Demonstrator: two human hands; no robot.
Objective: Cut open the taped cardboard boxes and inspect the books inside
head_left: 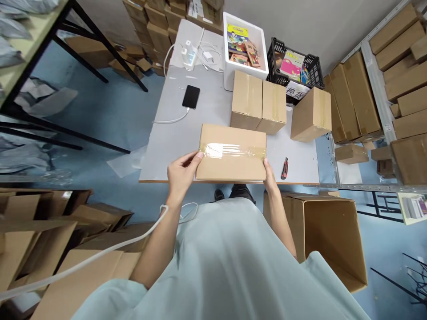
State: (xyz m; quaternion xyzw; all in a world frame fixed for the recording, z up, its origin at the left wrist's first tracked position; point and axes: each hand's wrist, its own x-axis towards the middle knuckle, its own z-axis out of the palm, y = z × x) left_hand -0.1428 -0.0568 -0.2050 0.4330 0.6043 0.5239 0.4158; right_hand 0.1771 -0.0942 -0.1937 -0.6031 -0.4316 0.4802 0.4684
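Observation:
A closed cardboard box (233, 166) with clear tape along its top lies at the front edge of the grey table (173, 146). My left hand (183, 173) grips its left end, thumb on the taped edge and fingers behind it. At the right end, my right hand (269, 174) is pressed against the side, with most of its fingers hidden. A red and black utility knife (284, 168) rests on the table to the right of my right hand. Behind the box stand two taped cartons (247, 95), touching side by side, and another carton (312, 114) farther right.
At the back are a white foam bin (228, 73) of books and a black crate (313, 64). A phone (191, 96) on a cable and a power strip (190, 58) lie left. A big open carton (333, 240) stands right below the table; shelving (383, 106) lines the right.

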